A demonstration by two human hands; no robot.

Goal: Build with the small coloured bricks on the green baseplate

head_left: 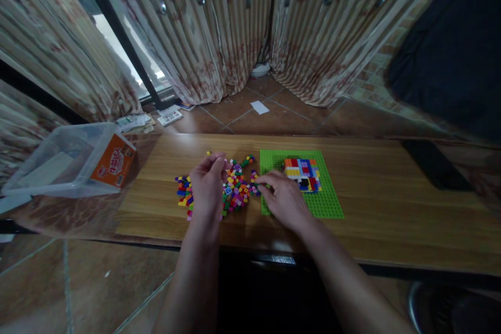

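Observation:
A loose heap of small toy building bricks (237, 195) in many colours lies on the wooden table. Above its left part is my left hand (207, 180), thumb and fingers pinched together; whatever they hold is too small to make out. My right hand (285, 197) reaches over the left edge of a green baseplate (329, 203). Its fingertips are closed at the right side of the heap, by some purple bricks (254, 188), and I cannot tell what is between them. On the baseplate sits a block of joined multicoloured bricks (301, 172), just beyond my right hand.
A clear plastic bin (58, 162) with an orange label stands left of the table (383, 209). A dark flat object (436, 164) lies at the table's right. Behind are curtains (219, 36) and a tiled floor with a white paper (259, 107).

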